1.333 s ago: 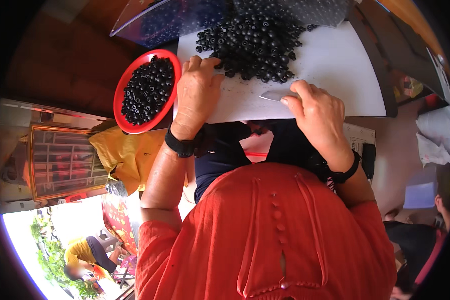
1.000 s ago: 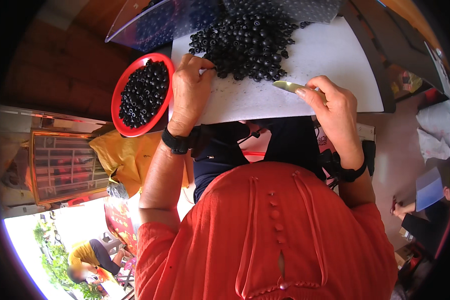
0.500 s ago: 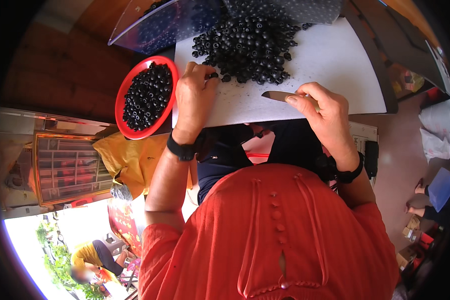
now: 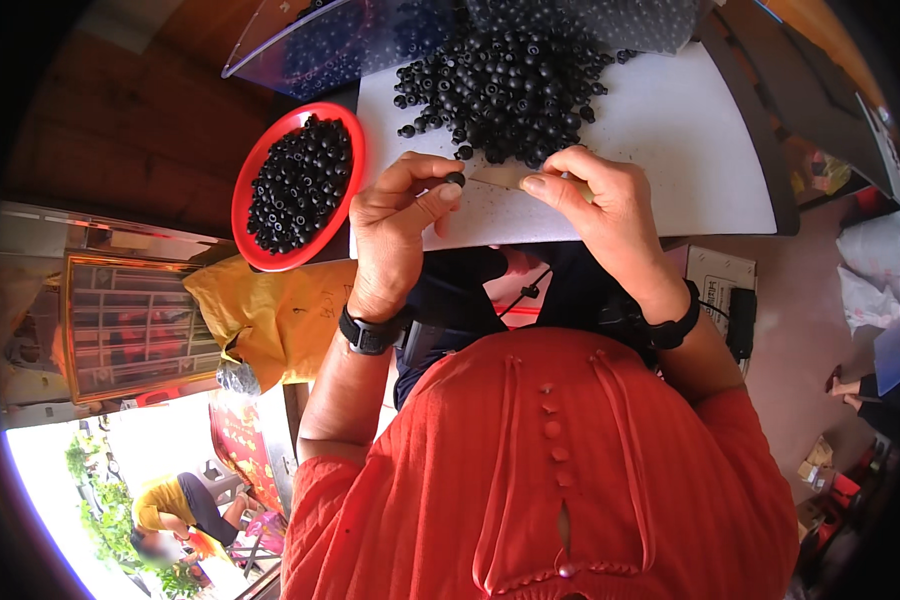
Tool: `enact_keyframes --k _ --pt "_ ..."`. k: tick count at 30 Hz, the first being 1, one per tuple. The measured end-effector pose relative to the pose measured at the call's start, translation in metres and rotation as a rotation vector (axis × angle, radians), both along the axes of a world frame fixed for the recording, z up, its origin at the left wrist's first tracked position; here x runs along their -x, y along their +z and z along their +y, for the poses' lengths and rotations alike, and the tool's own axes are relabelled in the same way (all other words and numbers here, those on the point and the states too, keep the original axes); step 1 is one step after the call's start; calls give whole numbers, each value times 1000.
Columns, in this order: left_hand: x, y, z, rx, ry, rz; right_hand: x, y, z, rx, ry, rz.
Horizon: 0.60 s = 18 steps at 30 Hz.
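Observation:
Between the thumb and fingers of my left hand (image 4: 402,222) is a small round black part (image 4: 455,180). My right hand (image 4: 602,205) grips a knife (image 4: 500,177), its blade pointing left and its tip close to that part; whether they touch I cannot tell. Both hands are over the near side of a white board (image 4: 690,150). Beyond them lies a heap of the same black parts (image 4: 515,85), several showing a round hole. A red oval dish (image 4: 358,150) to the left of my left hand holds more of them.
A clear bluish plastic bin (image 4: 300,60) with black parts in it stands at the far left of the heap. A yellow bag (image 4: 280,315) hangs below the dish. At lower left, a person in a yellow top (image 4: 165,505) sits outside.
My left hand has drawn back from the heap's edge, lifting a black part. My right hand has moved left, bringing the knife close to it.

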<state>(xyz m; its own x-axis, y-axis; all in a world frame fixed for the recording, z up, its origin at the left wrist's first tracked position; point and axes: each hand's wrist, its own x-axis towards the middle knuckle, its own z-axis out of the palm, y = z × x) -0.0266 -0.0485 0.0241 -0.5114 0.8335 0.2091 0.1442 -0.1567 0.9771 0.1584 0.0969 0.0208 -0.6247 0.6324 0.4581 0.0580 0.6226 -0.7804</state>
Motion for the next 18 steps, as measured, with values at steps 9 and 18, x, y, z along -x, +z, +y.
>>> enact_keyframes --k 9,18 --pt "-10 -10 4 -112 -124 -402 5 -4 0 91 11 -12" --pt "-13 -10 7 -126 -161 -410 4 -6 0 56 4 -8"
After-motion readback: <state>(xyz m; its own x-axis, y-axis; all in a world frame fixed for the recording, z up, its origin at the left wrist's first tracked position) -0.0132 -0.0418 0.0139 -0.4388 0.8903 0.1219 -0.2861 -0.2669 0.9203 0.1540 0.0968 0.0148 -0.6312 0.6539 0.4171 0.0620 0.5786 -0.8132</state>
